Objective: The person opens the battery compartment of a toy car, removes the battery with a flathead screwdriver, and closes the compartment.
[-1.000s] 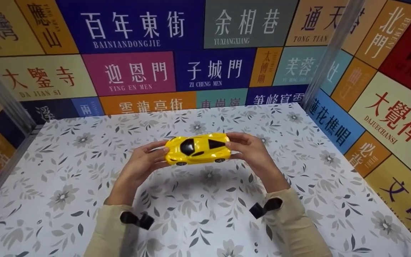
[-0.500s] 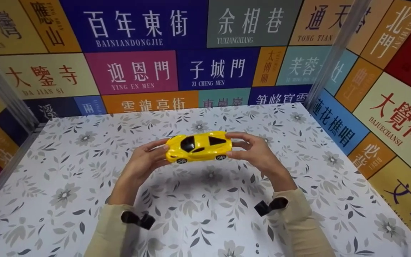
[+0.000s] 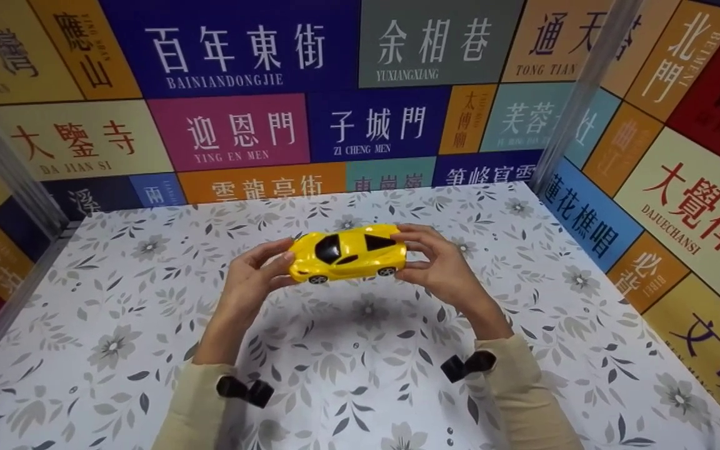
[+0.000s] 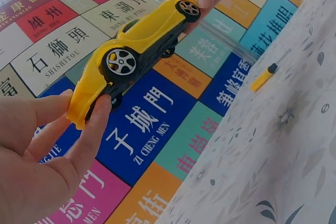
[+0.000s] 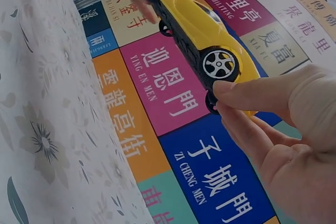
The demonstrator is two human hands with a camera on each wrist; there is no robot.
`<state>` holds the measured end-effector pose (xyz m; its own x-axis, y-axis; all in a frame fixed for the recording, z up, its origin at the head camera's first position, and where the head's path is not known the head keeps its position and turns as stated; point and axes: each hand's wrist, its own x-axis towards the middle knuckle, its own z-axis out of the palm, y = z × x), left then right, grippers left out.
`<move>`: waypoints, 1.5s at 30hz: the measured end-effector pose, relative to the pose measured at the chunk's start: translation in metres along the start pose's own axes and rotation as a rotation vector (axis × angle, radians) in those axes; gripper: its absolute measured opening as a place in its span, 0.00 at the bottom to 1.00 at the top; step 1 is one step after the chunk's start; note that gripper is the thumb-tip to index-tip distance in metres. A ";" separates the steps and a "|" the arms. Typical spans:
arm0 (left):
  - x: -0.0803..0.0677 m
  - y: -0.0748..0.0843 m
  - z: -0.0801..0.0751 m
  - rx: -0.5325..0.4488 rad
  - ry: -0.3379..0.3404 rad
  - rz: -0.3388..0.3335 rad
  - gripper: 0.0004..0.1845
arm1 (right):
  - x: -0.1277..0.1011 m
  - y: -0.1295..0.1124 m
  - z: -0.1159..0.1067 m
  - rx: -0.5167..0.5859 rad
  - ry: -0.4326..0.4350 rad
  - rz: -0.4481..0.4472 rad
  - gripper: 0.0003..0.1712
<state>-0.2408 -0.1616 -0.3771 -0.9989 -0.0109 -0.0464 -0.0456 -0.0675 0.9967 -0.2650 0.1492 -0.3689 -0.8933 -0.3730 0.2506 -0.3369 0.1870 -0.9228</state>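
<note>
Now one toy car (image 3: 347, 255) is held above the floral surface (image 3: 116, 300), slightly higher and farther than before. Two hands grip it: left hand (image 3: 250, 281) pinches one end, right hand (image 3: 444, 269) the other. One small yellow piece (image 4: 263, 77) lies near the wall.

One yellow toy car (image 3: 347, 255), two hands (image 3: 254, 281).

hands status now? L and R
Left hand: pinches one end of the yellow toy car, held above the table.
Right hand: pinches the car's other end.
</note>
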 end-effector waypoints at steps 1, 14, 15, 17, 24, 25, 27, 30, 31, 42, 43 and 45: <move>-0.001 0.000 0.000 0.002 -0.002 0.019 0.22 | 0.000 0.000 0.000 -0.003 0.003 -0.006 0.32; -0.005 0.002 -0.005 0.077 -0.176 0.115 0.29 | -0.005 -0.005 -0.009 0.021 0.033 -0.041 0.27; -0.005 0.002 -0.005 0.086 -0.178 0.121 0.30 | -0.005 -0.005 -0.009 0.021 0.037 -0.041 0.27; -0.006 0.001 -0.004 0.101 -0.169 0.136 0.30 | -0.005 -0.006 -0.010 0.022 0.043 -0.036 0.27; -0.004 -0.001 0.000 0.108 -0.123 0.156 0.27 | -0.003 -0.004 -0.010 0.023 0.080 -0.002 0.27; -0.004 -0.001 0.000 0.105 -0.115 0.157 0.27 | -0.002 -0.004 -0.010 0.016 0.088 0.000 0.27; -0.004 -0.002 0.001 0.080 -0.098 0.157 0.25 | -0.002 -0.003 -0.009 -0.002 0.104 0.009 0.26; -0.003 -0.003 0.002 0.039 -0.078 0.174 0.22 | -0.002 -0.003 -0.008 -0.020 0.121 0.025 0.25; -0.003 -0.003 0.003 0.029 -0.070 0.181 0.22 | -0.002 -0.002 -0.008 -0.018 0.123 0.030 0.24; 0.002 -0.011 0.010 0.146 0.037 0.212 0.16 | -0.002 -0.001 -0.007 -0.017 0.130 0.060 0.20; 0.002 -0.012 0.011 0.151 0.043 0.207 0.16 | -0.002 0.000 -0.007 -0.029 0.132 0.061 0.20; 0.002 -0.012 0.011 0.164 0.055 0.197 0.15 | -0.002 0.000 -0.007 -0.051 0.144 0.062 0.19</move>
<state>-0.2425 -0.1494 -0.3887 -0.9867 -0.0619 0.1503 0.1434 0.1034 0.9842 -0.2657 0.1560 -0.3675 -0.9449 -0.2263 0.2364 -0.2914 0.2529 -0.9226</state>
